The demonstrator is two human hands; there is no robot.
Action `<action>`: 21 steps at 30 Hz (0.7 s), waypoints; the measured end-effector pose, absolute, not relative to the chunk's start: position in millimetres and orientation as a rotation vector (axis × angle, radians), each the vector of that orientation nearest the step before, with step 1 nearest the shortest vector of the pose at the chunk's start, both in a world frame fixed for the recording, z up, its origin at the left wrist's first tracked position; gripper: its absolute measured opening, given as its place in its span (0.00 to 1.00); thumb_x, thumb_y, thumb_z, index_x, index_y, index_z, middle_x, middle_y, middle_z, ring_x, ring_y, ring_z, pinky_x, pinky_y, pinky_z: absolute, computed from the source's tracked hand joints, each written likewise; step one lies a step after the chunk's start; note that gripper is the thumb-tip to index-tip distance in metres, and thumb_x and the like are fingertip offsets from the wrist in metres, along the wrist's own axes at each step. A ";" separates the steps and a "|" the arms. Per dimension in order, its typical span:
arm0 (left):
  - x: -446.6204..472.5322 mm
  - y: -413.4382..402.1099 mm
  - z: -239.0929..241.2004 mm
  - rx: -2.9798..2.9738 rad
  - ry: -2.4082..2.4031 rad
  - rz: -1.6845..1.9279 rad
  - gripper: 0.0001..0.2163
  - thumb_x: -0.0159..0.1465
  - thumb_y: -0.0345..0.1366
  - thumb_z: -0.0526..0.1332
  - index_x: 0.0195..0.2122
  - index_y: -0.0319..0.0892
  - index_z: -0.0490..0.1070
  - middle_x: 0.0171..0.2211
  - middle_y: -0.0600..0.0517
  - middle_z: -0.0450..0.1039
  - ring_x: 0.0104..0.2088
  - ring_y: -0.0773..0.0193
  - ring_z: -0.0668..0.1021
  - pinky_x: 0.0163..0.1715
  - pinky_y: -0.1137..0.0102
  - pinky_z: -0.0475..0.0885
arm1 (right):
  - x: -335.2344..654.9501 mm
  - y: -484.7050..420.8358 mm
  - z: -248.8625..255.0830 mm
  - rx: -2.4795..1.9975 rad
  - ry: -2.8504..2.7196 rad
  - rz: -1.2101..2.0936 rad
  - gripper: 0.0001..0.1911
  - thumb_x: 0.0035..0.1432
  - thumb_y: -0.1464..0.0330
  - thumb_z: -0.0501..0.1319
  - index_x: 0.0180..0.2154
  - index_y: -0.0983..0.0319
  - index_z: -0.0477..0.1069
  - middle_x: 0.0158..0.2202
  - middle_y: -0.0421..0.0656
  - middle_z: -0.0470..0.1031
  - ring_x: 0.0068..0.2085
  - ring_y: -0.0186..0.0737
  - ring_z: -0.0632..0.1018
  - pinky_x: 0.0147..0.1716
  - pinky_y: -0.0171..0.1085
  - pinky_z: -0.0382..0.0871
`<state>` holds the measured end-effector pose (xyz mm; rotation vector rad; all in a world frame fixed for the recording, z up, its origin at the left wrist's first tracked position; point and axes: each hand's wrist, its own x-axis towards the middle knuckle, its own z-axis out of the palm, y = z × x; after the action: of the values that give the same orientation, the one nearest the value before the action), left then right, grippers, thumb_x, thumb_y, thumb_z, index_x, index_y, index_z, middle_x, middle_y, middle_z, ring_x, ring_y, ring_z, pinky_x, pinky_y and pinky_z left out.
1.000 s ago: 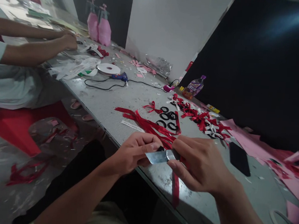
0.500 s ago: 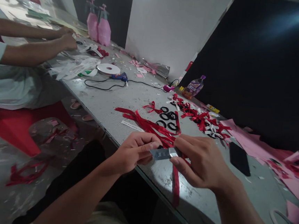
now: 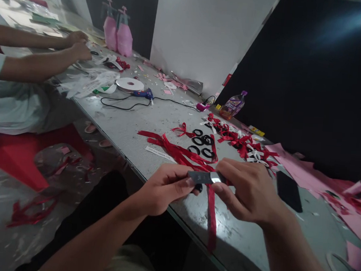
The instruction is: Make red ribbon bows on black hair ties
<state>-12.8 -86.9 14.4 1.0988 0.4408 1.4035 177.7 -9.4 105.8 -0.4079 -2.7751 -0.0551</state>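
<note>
My right hand point(image 3: 245, 191) is closed around a utility knife point(image 3: 206, 178), whose broad metal blade points left. Its tip reaches the fingers of my left hand point(image 3: 166, 189). Pinched in the left fingers is a small black piece point(image 3: 198, 187), mostly hidden, just below the blade. Red ribbon strips point(image 3: 179, 150) lie behind both hands, and one red strip point(image 3: 211, 222) hangs down toward the table edge. Several black rings point(image 3: 198, 141) sit beyond the strips, beside a small red bow point(image 3: 184, 130). A white printed label strip point(image 3: 157, 152) rests left of them.
Finished-looking red and white bows point(image 3: 237, 140) lie in a row behind. A black phone point(image 3: 289, 191) is at right, near pink paper point(image 3: 310, 172). Farther off are a glue gun point(image 3: 144, 93), a ribbon spool point(image 3: 129, 84), a bottle point(image 3: 233, 105) and a co-worker's hands point(image 3: 79, 46).
My left hand has turned, bringing its thumb up over the blade's end and showing the black piece below. The knife has shifted slightly right and up, lying more level.
</note>
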 end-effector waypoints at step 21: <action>-14.1 -90.2 21.8 0.878 0.430 1.418 0.14 0.61 0.43 0.65 0.28 0.37 0.68 0.17 0.61 0.52 0.15 0.78 0.52 0.15 0.78 0.46 | 171.1 -17.8 104.3 -0.309 -2.816 -0.010 0.17 0.66 0.58 0.52 0.28 0.60 0.59 0.23 0.35 0.56 0.22 0.32 0.56 0.24 0.36 0.46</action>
<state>-14.1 -90.2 21.8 0.8777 0.4300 1.4185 171.1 -17.8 104.3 -0.3090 -2.8157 -0.0102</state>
